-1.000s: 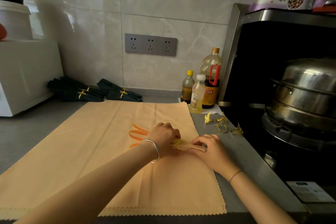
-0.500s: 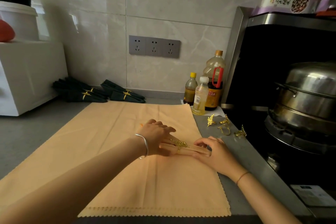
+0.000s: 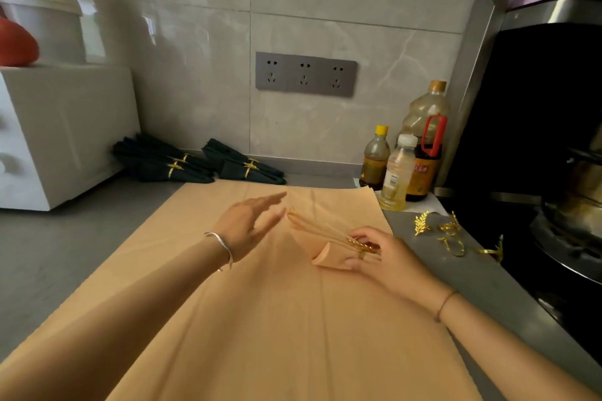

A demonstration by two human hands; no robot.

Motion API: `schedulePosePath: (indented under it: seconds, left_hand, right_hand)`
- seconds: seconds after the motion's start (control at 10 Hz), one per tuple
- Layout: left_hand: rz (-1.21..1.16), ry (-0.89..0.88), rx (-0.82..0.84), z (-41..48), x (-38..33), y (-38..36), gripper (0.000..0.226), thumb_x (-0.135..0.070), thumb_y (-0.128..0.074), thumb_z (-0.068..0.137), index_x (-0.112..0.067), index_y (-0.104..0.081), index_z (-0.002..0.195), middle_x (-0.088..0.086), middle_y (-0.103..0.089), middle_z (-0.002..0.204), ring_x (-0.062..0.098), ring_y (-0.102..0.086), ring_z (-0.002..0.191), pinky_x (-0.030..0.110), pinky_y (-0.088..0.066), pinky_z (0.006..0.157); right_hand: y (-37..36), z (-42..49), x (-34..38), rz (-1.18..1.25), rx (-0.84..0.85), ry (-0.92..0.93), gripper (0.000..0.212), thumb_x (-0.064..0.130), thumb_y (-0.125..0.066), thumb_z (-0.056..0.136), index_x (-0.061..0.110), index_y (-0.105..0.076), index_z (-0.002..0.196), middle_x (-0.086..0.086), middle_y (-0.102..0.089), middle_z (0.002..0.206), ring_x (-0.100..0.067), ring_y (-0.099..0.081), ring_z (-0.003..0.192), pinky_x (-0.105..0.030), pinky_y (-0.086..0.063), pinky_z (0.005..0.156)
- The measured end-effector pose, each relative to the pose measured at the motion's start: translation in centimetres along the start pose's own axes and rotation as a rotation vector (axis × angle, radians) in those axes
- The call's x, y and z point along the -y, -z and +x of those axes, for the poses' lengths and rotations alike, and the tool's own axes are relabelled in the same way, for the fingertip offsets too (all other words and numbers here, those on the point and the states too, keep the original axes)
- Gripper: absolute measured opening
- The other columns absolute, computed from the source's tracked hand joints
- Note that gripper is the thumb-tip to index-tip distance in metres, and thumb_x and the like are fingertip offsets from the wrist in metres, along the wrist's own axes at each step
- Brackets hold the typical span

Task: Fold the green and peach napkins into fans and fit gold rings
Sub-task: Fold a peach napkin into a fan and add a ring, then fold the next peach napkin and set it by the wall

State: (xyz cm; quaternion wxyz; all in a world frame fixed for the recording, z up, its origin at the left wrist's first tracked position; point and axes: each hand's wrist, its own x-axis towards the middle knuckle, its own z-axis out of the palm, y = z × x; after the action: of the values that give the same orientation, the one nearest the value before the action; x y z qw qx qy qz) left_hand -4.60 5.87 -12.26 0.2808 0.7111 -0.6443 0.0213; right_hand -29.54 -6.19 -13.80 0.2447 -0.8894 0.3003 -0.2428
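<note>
Right hand [image 3: 384, 254]: wrist low on the peach cloth [image 3: 260, 319], fingers pinched on the ringed end of the pleated peach napkin [image 3: 321, 238]; gold ring [image 3: 360, 245] seated at the grip, pleats fanning up and to the left. Left hand [image 3: 247, 225]: raised, flat, fingers straight and together, palm facing the fan's tip, just beside it, holding nothing. Green napkins [image 3: 202, 166]: folded, ringed, at the back wall. Spare gold rings [image 3: 451, 234]: loose on the grey counter [image 3: 65, 254], right of the cloth.
</note>
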Motion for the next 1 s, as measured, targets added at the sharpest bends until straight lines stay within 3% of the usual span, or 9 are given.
schedulePosePath:
  seconds: [0.1, 0.2, 0.3, 0.4, 0.5, 0.7, 0.9, 1.0]
  left_hand:
    - [-0.002, 0.184, -0.02, 2.5, 3.7, -0.8, 0.078, -0.073, -0.015, 0.086, -0.028, -0.024, 0.149, -0.002, -0.036, 0.15, 0.018, -0.035, 0.137, 0.036, -0.03, 0.11]
    - [0.188, 0.305, 0.174, 5.3, 6.6, -1.9, 0.065, -0.057, -0.025, 0.095, -0.027, -0.01, 0.152, -0.004, -0.013, 0.159, 0.019, -0.014, 0.145, 0.036, -0.014, 0.118]
    - [0.24, 0.385, 0.242, 7.7, 8.8, -3.2, 0.063, -0.055, -0.026, 0.097, -0.029, -0.009, 0.152, -0.006, -0.006, 0.16, 0.019, -0.006, 0.146, 0.037, -0.006, 0.118]
    - [0.303, 0.39, 0.269, 9.0, 10.0, -4.5, 0.062, -0.058, -0.023, 0.097, -0.031, -0.013, 0.151, -0.007, -0.007, 0.159, 0.018, -0.005, 0.146, 0.037, -0.004, 0.117]
    - [0.344, 0.389, 0.302, 9.2, 10.4, -5.0, 0.063, -0.061, -0.019, 0.095, -0.033, -0.007, 0.151, -0.008, 0.0, 0.16, 0.018, 0.0, 0.147, 0.039, -0.002, 0.118]
    - [0.362, 0.388, 0.291, 9.2, 10.6, -5.2, 0.065, -0.063, -0.016, 0.094, -0.035, -0.002, 0.151, -0.01, 0.004, 0.159, 0.016, 0.004, 0.147, 0.039, 0.001, 0.118]
    - [0.36, 0.386, 0.295, 9.2, 10.8, -5.3, 0.065, -0.063, -0.015, 0.094, -0.036, 0.0, 0.151, -0.01, 0.006, 0.159, 0.016, 0.006, 0.147, 0.039, 0.002, 0.119]
    - [0.358, 0.392, 0.296, 9.2, 10.7, -5.2, 0.065, -0.063, -0.015, 0.094, -0.035, 0.0, 0.151, -0.01, 0.006, 0.159, 0.016, 0.006, 0.147, 0.039, 0.002, 0.118]
  right_hand:
    - [0.8, 4.0, 0.0, 0.056, 0.015, -0.016, 0.044, 0.028, -0.078, 0.075, 0.027, -0.057, 0.114, 0.021, -0.057, 0.101, 0.007, -0.055, 0.094, -0.002, -0.039, 0.075]
    - [1.2, 9.6, -0.6, 0.12, -0.02, -0.02, 0.041, 0.024, -0.077, 0.076, 0.022, -0.059, 0.112, 0.012, -0.062, 0.103, 0.003, -0.057, 0.095, -0.005, -0.042, 0.076]
    - [0.6, 15.6, -1.9, 0.182, -0.121, -0.044, 0.033, 0.019, -0.077, 0.076, 0.016, -0.062, 0.105, 0.001, -0.065, 0.102, -0.014, -0.062, 0.097, -0.021, -0.047, 0.084]
    - [-0.7, 20.7, -3.9, 0.182, -0.19, -0.063, 0.03, 0.015, -0.078, 0.075, 0.017, -0.06, 0.1, -0.001, -0.064, 0.098, -0.022, -0.063, 0.095, -0.032, -0.05, 0.085]
    - [-2.0, 24.9, -5.5, 0.117, -0.211, -0.094, 0.029, 0.017, -0.077, 0.076, 0.014, -0.064, 0.102, -0.001, -0.064, 0.096, -0.023, -0.063, 0.094, -0.034, -0.051, 0.083]
    - [-6.0, 29.8, -7.2, 0.13, -0.198, -0.172, 0.036, 0.016, -0.074, 0.08, 0.009, -0.065, 0.114, -0.001, -0.063, 0.104, -0.013, -0.054, 0.096, -0.024, -0.041, 0.083]
    - [-8.2, 31.8, -7.5, 0.231, -0.279, -0.22, 0.03, 0.016, -0.076, 0.078, 0.012, -0.064, 0.104, -0.003, -0.065, 0.102, -0.022, -0.06, 0.101, -0.033, -0.05, 0.087]
    - [-8.9, 30.8, -6.4, 0.0, -0.347, -0.197, 0.036, 0.02, -0.072, 0.079, 0.016, -0.059, 0.112, -0.002, -0.059, 0.115, -0.023, -0.056, 0.108, -0.036, -0.046, 0.093]
